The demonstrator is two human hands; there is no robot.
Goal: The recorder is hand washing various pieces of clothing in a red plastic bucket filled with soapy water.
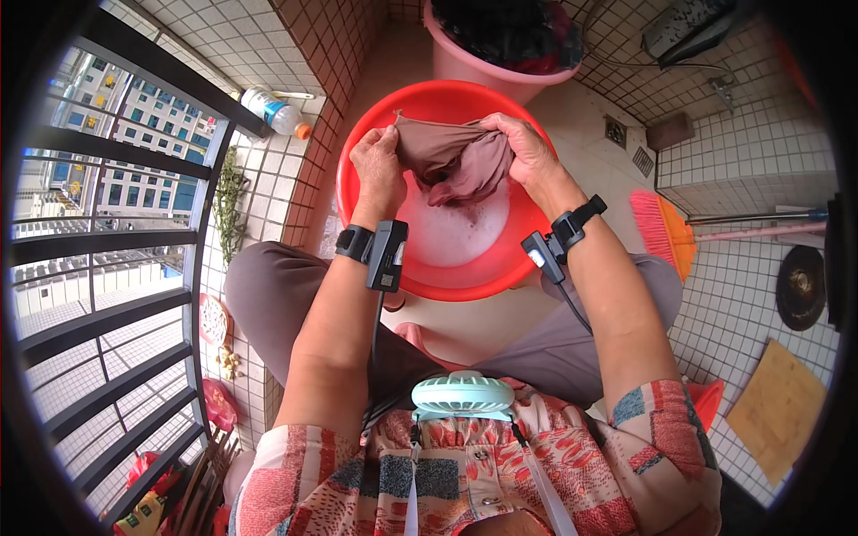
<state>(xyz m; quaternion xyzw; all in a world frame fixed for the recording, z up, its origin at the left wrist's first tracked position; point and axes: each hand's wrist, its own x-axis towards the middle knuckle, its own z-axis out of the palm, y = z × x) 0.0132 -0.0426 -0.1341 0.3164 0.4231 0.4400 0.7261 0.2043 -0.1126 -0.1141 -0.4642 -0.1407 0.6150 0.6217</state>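
A mauve-brown cloth garment (462,157) is stretched between my two hands above a red plastic basin (442,273). My left hand (379,164) pinches its left edge, thumb against the fabric. With the fingers curled around it, my right hand (526,151) grips the upper right part. The lower folds bunch and hang over soapy water (456,224) that has white suds on its surface. Whether the lowest fold touches the water I cannot tell. Each wrist wears a black strap with a small device on it.
Behind the basin stands a pink bucket (469,63) with dark items inside. To the right lies a broom with pink bristles (647,221). A plastic bottle (278,114) rests on the tiled ledge by the railing (107,244). A mint-green fan (462,395) hangs at my chest.
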